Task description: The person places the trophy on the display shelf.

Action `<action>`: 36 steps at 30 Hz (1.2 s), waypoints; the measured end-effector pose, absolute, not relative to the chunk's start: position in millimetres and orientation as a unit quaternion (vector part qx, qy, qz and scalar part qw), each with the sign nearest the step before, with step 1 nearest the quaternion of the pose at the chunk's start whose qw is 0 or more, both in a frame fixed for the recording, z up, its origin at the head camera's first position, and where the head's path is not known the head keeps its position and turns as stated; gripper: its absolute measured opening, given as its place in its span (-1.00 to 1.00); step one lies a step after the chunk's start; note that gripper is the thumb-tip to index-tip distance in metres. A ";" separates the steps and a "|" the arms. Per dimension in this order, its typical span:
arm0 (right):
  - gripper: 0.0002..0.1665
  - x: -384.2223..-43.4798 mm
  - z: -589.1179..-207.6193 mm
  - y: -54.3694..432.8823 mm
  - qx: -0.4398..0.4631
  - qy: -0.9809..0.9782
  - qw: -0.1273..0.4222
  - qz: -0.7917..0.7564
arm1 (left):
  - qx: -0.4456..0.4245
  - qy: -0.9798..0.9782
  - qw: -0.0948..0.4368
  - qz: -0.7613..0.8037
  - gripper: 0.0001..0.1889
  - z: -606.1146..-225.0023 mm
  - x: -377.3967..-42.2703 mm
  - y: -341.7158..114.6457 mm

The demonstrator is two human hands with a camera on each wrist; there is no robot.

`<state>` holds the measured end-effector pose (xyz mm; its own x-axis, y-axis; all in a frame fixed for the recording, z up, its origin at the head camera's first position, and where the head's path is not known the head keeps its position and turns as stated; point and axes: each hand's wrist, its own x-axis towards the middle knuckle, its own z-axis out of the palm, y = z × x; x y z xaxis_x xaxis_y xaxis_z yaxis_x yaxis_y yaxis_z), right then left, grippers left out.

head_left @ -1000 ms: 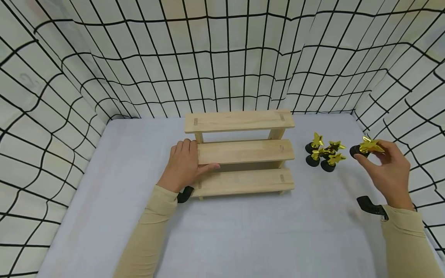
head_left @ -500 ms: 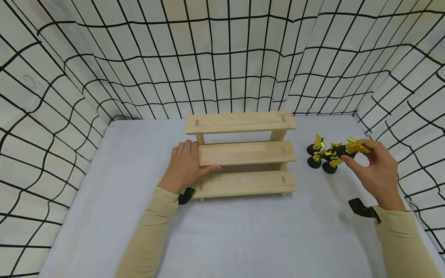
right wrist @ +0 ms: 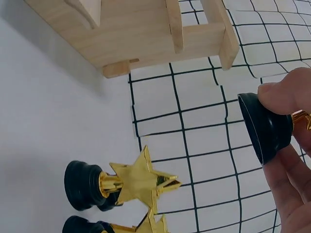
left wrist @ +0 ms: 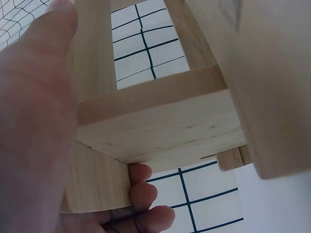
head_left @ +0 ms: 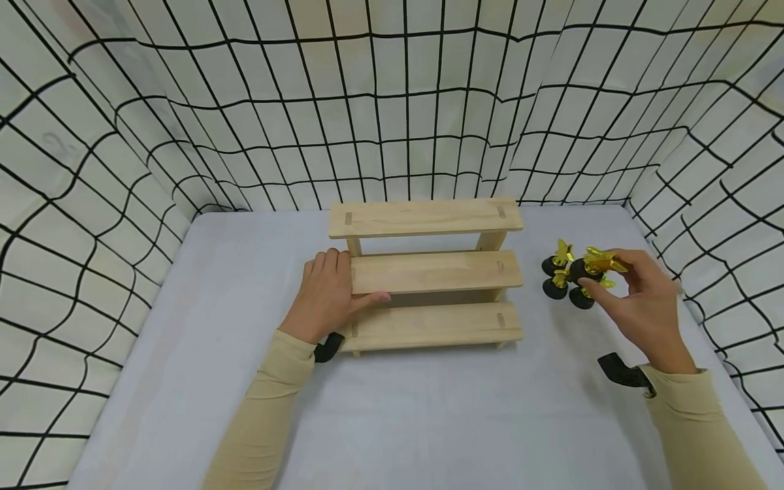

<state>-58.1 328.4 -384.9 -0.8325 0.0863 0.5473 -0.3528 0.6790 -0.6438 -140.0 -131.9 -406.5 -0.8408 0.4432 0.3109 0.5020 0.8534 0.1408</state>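
i have the right hand pinching a gold star trophy by its black base, roughly upright, off the table; from the head view it overlaps the standing trophies near the far right corner. left hand grips the left end of the wooden rack near the table's far edge. reads as the carry step to me; next move calls for clearing those trophies, rack steady.
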 end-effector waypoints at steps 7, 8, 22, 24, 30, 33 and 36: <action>-0.29 -60.6 -383.5 319.6 0.105 -0.865 0.281 0.402 | -0.253 -0.950 0.147 -0.107 0.02 -405.0 -144.0 -129.6; -0.29 -60.6 -384.0 318.3 0.109 -0.863 0.281 0.405 | -0.253 -0.950 0.147 -0.105 -0.03 -404.9 -144.0 -129.3; -0.23 -61.1 -388.6 300.4 0.145 -0.860 0.275 0.405 | -0.249 -0.952 0.143 -0.108 0.13 -408.1 -140.7 -130.6; -0.24 -60.9 -388.7 296.9 0.148 -0.861 0.271 0.403 | -0.248 -0.952 0.143 -0.111 0.10 -408.8 -140.5 -131.0; -0.27 -59.8 -390.7 285.5 0.156 -0.865 0.255 0.403 | -0.245 -0.952 0.145 -0.111 -0.08 -408.8 -139.7 -130.3; -0.28 -59.6 -392.1 280.0 0.167 -0.864 0.247 0.405 | -0.243 -0.952 0.145 -0.114 -0.08 -408.8 -138.9 -130.2; -0.28 -59.8 -393.5 274.0 0.178 -0.864 0.240 0.405 | -0.240 -0.954 0.142 -0.114 -0.08 -408.6 -138.1 -130.8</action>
<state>-59.8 274.0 -393.5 -0.8213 -0.1123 0.5594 -0.5019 0.6086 -0.6146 -138.1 -130.8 -408.6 -0.8448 0.4251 0.3250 0.4899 0.8588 0.1501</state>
